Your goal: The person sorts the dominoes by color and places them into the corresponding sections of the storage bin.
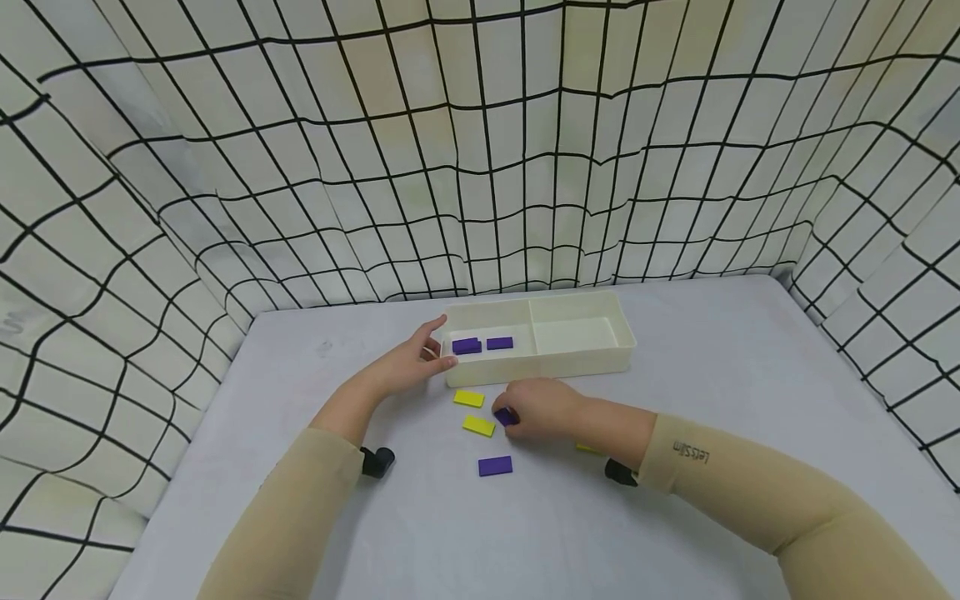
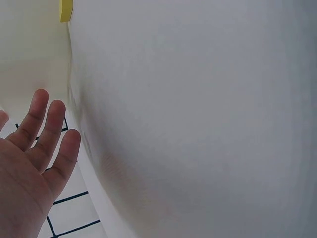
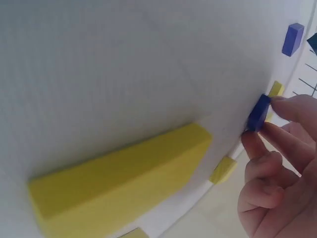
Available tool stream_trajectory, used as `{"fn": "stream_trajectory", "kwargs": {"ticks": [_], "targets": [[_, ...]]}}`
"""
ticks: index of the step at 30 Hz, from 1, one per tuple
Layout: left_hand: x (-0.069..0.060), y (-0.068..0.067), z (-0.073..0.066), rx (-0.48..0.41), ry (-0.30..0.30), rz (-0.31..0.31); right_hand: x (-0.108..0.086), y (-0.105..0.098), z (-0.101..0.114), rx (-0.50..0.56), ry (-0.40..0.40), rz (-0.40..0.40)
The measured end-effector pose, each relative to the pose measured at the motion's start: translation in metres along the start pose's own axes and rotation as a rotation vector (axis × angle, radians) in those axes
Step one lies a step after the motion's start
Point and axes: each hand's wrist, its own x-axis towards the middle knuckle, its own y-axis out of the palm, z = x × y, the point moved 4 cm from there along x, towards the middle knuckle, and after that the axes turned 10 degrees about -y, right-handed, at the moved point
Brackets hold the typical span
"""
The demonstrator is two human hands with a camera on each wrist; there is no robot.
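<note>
My right hand (image 1: 543,408) pinches a small purple block (image 1: 506,416) between thumb and fingertips, just in front of a white two-compartment tray (image 1: 540,364). In the right wrist view the same purple block (image 3: 258,113) is tilted, close to the table surface. At the tray's left end rests my left hand (image 1: 405,365), thumb by the front corner and fingers extended along the end wall. The left wrist view shows those fingers (image 2: 51,124) spread and fairly straight. Purple blocks (image 1: 499,342) lie in the tray's left compartment.
Two yellow blocks (image 1: 478,426) lie in front of the tray, with a purple block (image 1: 495,466) nearer. Another yellow block (image 1: 588,449) is partly hidden under the right wrist. A black grid net (image 1: 525,167) surrounds the white-covered table (image 1: 300,375) at the back and sides.
</note>
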Motion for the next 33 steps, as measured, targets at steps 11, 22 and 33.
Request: {"fn": "stream_trajectory", "kwargs": {"ticks": [11, 22, 33], "targets": [[-0.001, 0.000, -0.001, 0.006, -0.002, -0.005, -0.007, 0.001, 0.003, -0.062, 0.012, 0.017], [-0.002, 0.000, 0.000, -0.008, 0.004, 0.001, -0.012, 0.002, -0.001, -0.076, -0.001, -0.026], [0.000, 0.001, 0.000, -0.001, -0.005, -0.007, -0.023, -0.013, -0.006, -0.064, -0.031, -0.082]]}}
